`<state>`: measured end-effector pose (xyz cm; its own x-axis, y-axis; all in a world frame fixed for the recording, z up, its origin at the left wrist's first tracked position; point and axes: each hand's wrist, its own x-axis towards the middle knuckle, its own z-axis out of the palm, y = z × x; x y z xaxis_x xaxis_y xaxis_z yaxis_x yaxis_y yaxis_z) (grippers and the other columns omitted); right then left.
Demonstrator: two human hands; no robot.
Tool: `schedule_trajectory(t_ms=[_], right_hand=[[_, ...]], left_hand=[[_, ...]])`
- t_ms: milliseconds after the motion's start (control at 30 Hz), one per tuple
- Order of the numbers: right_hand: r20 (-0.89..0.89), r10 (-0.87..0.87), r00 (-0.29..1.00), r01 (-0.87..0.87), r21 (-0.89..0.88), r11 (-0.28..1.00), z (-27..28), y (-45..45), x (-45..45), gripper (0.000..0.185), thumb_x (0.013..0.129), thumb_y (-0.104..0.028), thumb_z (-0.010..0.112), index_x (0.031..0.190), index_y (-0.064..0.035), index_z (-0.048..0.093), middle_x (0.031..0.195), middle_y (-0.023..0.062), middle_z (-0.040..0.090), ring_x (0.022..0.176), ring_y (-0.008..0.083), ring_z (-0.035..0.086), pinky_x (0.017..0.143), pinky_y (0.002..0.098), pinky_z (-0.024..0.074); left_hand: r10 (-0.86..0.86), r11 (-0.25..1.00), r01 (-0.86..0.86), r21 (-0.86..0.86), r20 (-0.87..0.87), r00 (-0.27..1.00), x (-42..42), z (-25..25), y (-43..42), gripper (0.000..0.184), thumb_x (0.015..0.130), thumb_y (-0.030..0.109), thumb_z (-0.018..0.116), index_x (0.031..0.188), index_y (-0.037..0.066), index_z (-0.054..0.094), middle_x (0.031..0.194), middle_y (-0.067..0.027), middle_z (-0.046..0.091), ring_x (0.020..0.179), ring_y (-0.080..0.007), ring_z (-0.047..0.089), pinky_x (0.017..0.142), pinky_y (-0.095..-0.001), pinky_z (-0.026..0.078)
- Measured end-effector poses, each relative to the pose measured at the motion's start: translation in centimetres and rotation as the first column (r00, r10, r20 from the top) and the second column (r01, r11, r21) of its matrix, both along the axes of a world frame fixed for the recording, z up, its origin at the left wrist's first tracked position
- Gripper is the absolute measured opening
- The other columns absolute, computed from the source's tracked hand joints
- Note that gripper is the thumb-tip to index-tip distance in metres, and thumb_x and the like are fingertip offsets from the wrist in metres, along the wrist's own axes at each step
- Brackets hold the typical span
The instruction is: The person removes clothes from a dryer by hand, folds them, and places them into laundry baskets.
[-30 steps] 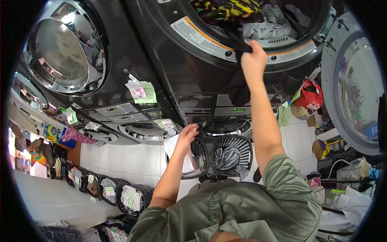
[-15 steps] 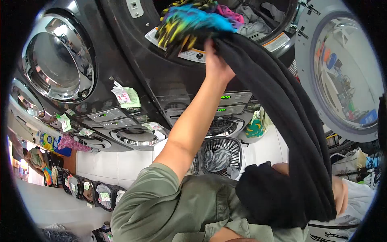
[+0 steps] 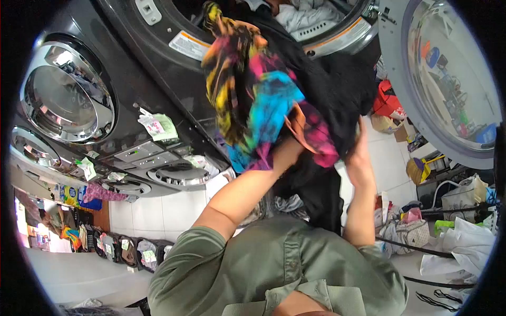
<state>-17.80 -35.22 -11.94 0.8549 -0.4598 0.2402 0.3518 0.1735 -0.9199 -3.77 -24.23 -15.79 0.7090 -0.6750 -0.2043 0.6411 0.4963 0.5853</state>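
Black cloth (image 3: 342, 84) and tie-dyed garment (image 3: 276, 100) bunched before the dryer (image 3: 182, 79), overlapping its rim (image 3: 337, 39). Door (image 3: 456, 79) swung wide at the dryer's right; floor (image 3: 383, 171) open below that door. Compared with half a second ago, gathered together in front of the dryer instead of stretched off rightward. Right hand (image 3: 359, 163) against the black cloth's edge, grip unclear; left hand (image 3: 290, 152) mostly covered by tie-dye, finger spread impossible to tell.
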Motion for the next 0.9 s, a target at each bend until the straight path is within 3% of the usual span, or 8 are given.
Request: schedule_trajectory(t_ms=[33,100,367,433,533,667,733,900], right_hand=[[0.023,0.047,0.999,-0.051,0.275,0.96,-6.9,-2.1,0.9,0.072,0.074,-0.042,0.059,0.127,-0.0025,0.03,0.126,0.0165,0.039,0.114,0.0286,0.04,0.095,0.0425,0.0329],[0.009,0.246,0.969,-0.145,0.829,0.54,-6.5,-1.8,2.0,0.053,0.078,-0.031,0.058,0.12,-0.0034,0.042,0.117,0.0137,0.049,0.103,0.0247,0.051,0.088,0.0388,0.0414],[-0.246,0.151,0.957,0.042,0.636,0.77,-12.7,-2.8,2.1,0.047,0.08,-0.024,0.056,0.114,0.0045,0.044,0.109,0.0142,0.053,0.095,0.0231,0.055,0.082,0.0342,0.0449],[-0.574,0.058,0.817,0.106,0.247,0.963,-15.8,-3.0,3.2,0.044,0.078,-0.019,0.059,0.112,0.0044,0.045,0.104,0.0115,0.055,0.093,0.0201,0.054,0.08,0.0316,0.0441],[-0.649,0.149,0.746,0.064,0.292,0.954,-21.2,-3.7,4.8,0.042,0.075,-0.016,0.062,0.109,0.0026,0.047,0.1,0.0084,0.056,0.092,0.0171,0.053,0.079,0.0291,0.043],[-0.682,0.221,0.697,-0.041,0.27,0.962,-24.1,-3.3,4.6,0.038,0.075,-0.016,0.062,0.107,-0.0004,0.049,0.098,0.0076,0.056,0.092,0.0171,0.052,0.08,0.0295,0.0426],[-0.686,0.23,0.69,0.021,0.337,0.941,-20.3,-1.9,4.4,0.039,0.074,-0.018,0.063,0.106,0.0004,0.05,0.098,0.0073,0.057,0.09,0.0173,0.054,0.079,0.029,0.0431],[-0.671,0.209,0.711,0.136,0.423,0.896,-19.1,-2.9,3.8,0.038,0.072,-0.017,0.063,0.103,0.0022,0.051,0.094,0.0072,0.059,0.08,0.0191,0.058,0.075,0.031,0.0456]], left_hand=[[-0.074,0.993,0.078,0.085,-0.045,0.996,-1.1,-2.0,0.3,0.04,0.086,0.037,0.042,0.107,0.004,0.051,0.108,-0.0102,0.055,0.098,-0.0239,0.052,0.088,-0.0378,0.04],[-0.236,0.938,0.266,0.222,-0.151,0.96,-2.8,-5.6,0.8,0.039,0.086,0.036,0.042,0.107,0.004,0.051,0.108,-0.0103,0.055,0.097,-0.0238,0.053,0.088,-0.0377,0.041],[-0.508,0.794,0.597,0.114,-0.416,0.754,-4.7,-19.0,1.2,0.039,0.087,0.029,0.039,0.112,0.001,0.048,0.109,-0.0126,0.054,0.095,-0.0238,0.055,0.085,-0.0364,0.043],[-0.409,0.8,0.538,0.265,-0.414,0.813,-3.8,-23.6,1.4,0.047,0.085,0.039,0.038,0.11,0.001,0.05,0.112,-0.0125,0.053,0.102,-0.0273,0.051,0.088,-0.0415,0.04],[-0.511,0.32,0.474,0.82,-0.271,0.815,-0.8,-28.4,3.9,0.055,0.083,0.041,0.046,0.123,0.005,0.04,0.127,-0.014,0.04,0.117,-0.0305,0.035,0.094,-0.047,0.025],[-0.714,0.557,0.437,0.706,0.139,0.686,1.1,-26.2,5.0,0.057,0.074,0.022,0.062,0.122,0.003,0.039,0.122,-0.0134,0.042,0.115,-0.0229,0.038,0.094,-0.0349,0.03],[-0.607,0.641,-0.053,0.766,0.548,0.575,1.0,-25.4,3.8,0.058,0.066,0.012,0.067,0.117,-0.001,0.042,0.118,-0.0126,0.047,0.11,-0.021,0.043,0.092,-0.0298,0.033],[-0.638,0.719,0.126,0.684,0.576,0.511,-0.2,-22.8,1.6,0.054,0.065,0.012,0.068,0.112,-0.002,0.046,0.102,-0.0125,0.057,0.1,-0.0207,0.051,0.087,-0.0298,0.038]])
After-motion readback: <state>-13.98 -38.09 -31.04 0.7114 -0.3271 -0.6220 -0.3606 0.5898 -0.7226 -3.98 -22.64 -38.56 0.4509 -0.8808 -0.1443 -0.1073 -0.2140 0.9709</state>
